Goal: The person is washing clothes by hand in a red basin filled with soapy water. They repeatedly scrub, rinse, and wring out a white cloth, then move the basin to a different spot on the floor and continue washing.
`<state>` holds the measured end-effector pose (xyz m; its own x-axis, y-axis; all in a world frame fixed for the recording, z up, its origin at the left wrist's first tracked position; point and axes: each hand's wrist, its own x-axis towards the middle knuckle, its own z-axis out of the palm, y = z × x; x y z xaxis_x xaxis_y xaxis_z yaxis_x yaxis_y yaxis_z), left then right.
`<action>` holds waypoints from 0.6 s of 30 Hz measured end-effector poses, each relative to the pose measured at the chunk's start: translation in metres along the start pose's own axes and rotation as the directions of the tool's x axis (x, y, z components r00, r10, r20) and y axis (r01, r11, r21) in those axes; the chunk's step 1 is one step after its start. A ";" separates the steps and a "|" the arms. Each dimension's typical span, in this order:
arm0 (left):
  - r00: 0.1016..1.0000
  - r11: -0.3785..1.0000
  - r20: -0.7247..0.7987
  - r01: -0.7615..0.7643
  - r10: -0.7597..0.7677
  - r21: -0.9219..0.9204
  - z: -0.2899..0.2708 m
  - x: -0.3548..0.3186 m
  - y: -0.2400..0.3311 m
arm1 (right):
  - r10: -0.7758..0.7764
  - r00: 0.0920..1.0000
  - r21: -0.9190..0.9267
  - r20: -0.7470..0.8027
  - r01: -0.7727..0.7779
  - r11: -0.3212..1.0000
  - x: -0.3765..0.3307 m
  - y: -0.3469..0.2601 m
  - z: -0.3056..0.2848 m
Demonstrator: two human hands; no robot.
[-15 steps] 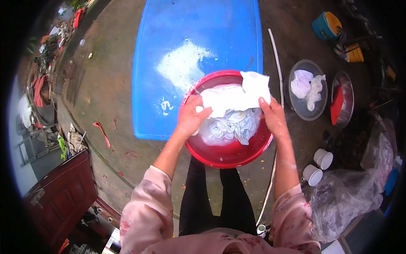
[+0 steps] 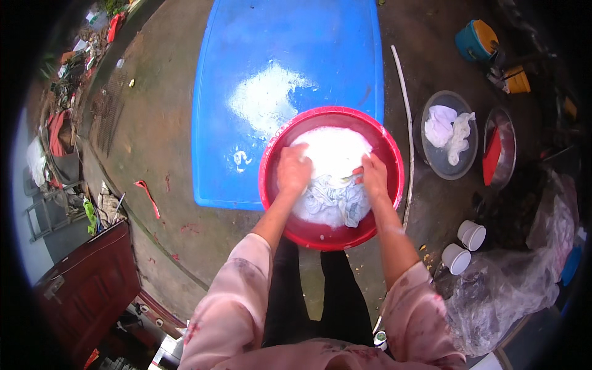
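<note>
A red basin (image 2: pixel 395 176) rests on the near right corner of a blue tabletop, its near side jutting out past the edge. Inside it lies a bright white cloth (image 2: pixel 336 151), over-lit so that its folds barely show. Closer to me in the basin is a crumpled pale-blue cloth (image 2: pixel 332 200) in cloudy water. My left hand (image 2: pixel 295 170) grips the white cloth at its left side, fingertips partly buried. At the cloth's right side my right hand (image 2: pixel 374 175) is closed on it with bent fingers.
The blue tabletop (image 2: pixel 228 154) is wet and shiny. On the ground to the right stand a grey basin (image 2: pixel 435 161) with white cloths, a metal basin (image 2: pixel 507 148), two white tubs (image 2: pixel 456 259) and crumpled clear plastic sheeting (image 2: pixel 499 296). A white pipe (image 2: pixel 404 92) runs alongside the table.
Both hands have lowered the white cloth into the basin. Its raised corner at the upper right has dropped inside the rim, and my right hand has moved inward to the left.
</note>
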<state>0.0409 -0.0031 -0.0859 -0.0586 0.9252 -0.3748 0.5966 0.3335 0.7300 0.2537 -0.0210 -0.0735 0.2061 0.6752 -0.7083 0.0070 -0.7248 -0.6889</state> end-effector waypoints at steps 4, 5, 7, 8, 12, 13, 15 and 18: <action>0.948 0.861 0.153 0.319 -0.280 -0.396 0.034 0.000 0.006 | 0.147 0.983 0.255 0.111 -0.171 0.952 -0.032 0.002 0.026; 0.957 0.877 0.196 0.277 -0.215 -0.393 0.041 -0.009 0.018 | 0.201 0.942 0.348 0.270 -0.290 0.892 -0.025 -0.003 0.016; 0.969 0.968 0.239 0.003 0.059 -0.253 0.045 -0.042 0.055 | 0.179 0.854 0.470 0.489 -0.430 0.771 -0.026 -0.016 -0.001; 0.913 0.985 0.399 -0.021 0.088 -0.171 0.042 -0.060 0.088 | 0.266 0.874 0.441 0.407 -0.443 0.780 -0.021 -0.014 -0.018; 0.888 0.910 0.247 -0.324 0.387 -0.258 0.033 -0.074 0.100 | -0.087 0.920 0.767 0.382 -0.263 0.585 -0.017 0.021 0.004; 0.966 0.948 0.096 -0.214 0.242 -0.237 0.036 -0.046 0.063 | -0.144 0.926 0.788 0.348 -0.206 0.580 -0.030 0.016 0.032; 0.986 0.956 0.147 0.114 -0.076 -0.269 0.016 -0.021 0.071 | 0.094 0.988 0.552 0.125 -0.148 0.821 -0.053 -0.002 0.049; 0.999 0.961 -0.031 -0.039 0.032 -0.274 0.038 -0.056 0.082 | 0.073 0.974 0.585 0.216 -0.189 0.789 -0.032 0.017 0.028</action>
<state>0.1235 -0.0341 -0.0266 -0.0640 0.9405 -0.3337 0.3566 0.3338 0.8726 0.2198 -0.0510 -0.0670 -0.0103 0.6345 -0.7729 -0.6055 -0.6191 -0.5001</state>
